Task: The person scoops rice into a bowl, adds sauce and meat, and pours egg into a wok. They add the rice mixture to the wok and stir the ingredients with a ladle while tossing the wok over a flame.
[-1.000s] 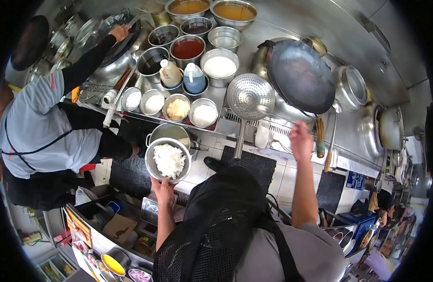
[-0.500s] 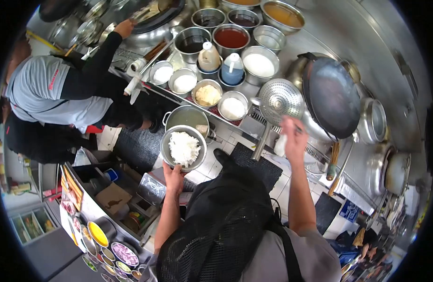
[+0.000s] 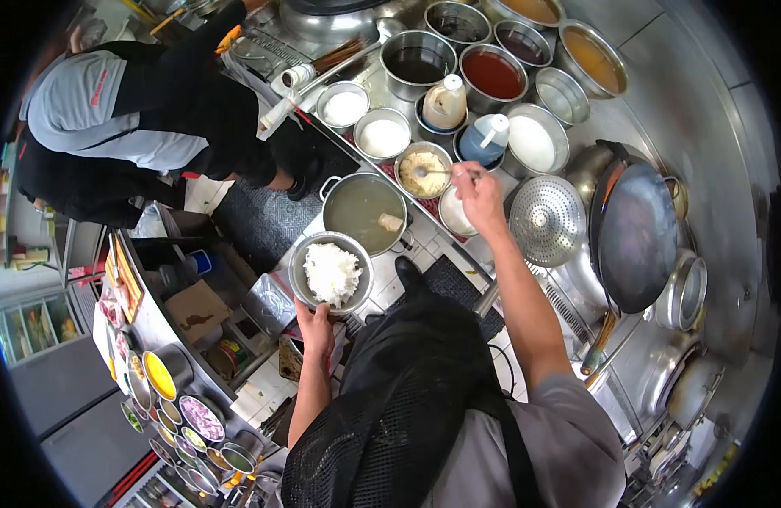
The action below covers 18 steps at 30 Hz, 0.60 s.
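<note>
A metal bowl (image 3: 296, 269) of white rice (image 3: 333, 275) is in my left hand (image 3: 316, 330), whose fingers grip its near rim. My right hand (image 3: 482, 199) is closed around the handle of a small spoon (image 3: 433, 172). The spoon's head rests in the pale yellow granular seasoning (image 3: 419, 161) inside a metal container on the counter's edge. Partly behind my right hand is a container of white powder (image 3: 455, 212). A large two-handled pot (image 3: 357, 203) of cloudy liquid, with a pale chunk in it, stands just beyond the rice bowl.
Sauce pots (image 3: 492, 72) and two squeeze bottles (image 3: 484, 135) stand behind the seasonings. To the right are a perforated strainer (image 3: 548, 220) and a dark wok (image 3: 636, 237). A co-worker (image 3: 153, 110) stands at left. Ingredient bowls (image 3: 202, 416) line the lower-left counter.
My right hand has moved left from above the strainer, bringing the spoon into the yellow seasoning. My left hand still holds the rice bowl. The camera view has shifted.
</note>
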Each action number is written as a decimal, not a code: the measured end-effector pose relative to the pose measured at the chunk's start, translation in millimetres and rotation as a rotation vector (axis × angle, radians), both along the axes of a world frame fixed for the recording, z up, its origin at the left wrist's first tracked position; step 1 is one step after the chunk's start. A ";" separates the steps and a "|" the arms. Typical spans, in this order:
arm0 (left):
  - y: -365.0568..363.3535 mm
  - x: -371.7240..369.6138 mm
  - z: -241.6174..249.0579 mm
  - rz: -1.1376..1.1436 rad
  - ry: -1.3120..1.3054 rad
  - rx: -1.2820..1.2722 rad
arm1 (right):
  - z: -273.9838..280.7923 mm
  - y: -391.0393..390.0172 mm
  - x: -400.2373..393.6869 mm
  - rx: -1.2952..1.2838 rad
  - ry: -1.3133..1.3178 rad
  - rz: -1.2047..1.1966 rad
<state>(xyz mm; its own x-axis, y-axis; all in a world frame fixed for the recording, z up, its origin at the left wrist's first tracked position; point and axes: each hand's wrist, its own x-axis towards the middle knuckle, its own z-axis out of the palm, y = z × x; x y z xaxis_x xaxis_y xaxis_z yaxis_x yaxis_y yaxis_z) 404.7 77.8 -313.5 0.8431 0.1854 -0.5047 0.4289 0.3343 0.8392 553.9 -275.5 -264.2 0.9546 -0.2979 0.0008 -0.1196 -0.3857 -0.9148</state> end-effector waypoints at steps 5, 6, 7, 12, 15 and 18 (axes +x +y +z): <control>0.6 13.3 -9.1 -0.017 0.081 0.055 | -1.7 -4.5 -1.5 0.040 -0.024 0.065; 0.3 16.3 -11.3 -0.041 0.032 0.078 | 2.6 -7.1 -0.5 0.048 -0.021 0.016; 0.6 18.5 -12.7 -0.066 -0.016 0.103 | 6.0 -8.3 0.1 0.057 -0.016 -0.035; -12.5 34.2 -8.8 -0.080 -0.065 0.090 | -1.8 -5.5 5.5 0.012 0.000 -0.069; -12.4 36.0 -7.3 -0.107 -0.051 0.113 | -8.7 -0.7 7.1 0.084 0.005 -0.150; -13.0 37.6 -7.6 -0.113 -0.037 0.111 | -19.8 -3.3 12.3 -0.090 -0.070 -0.086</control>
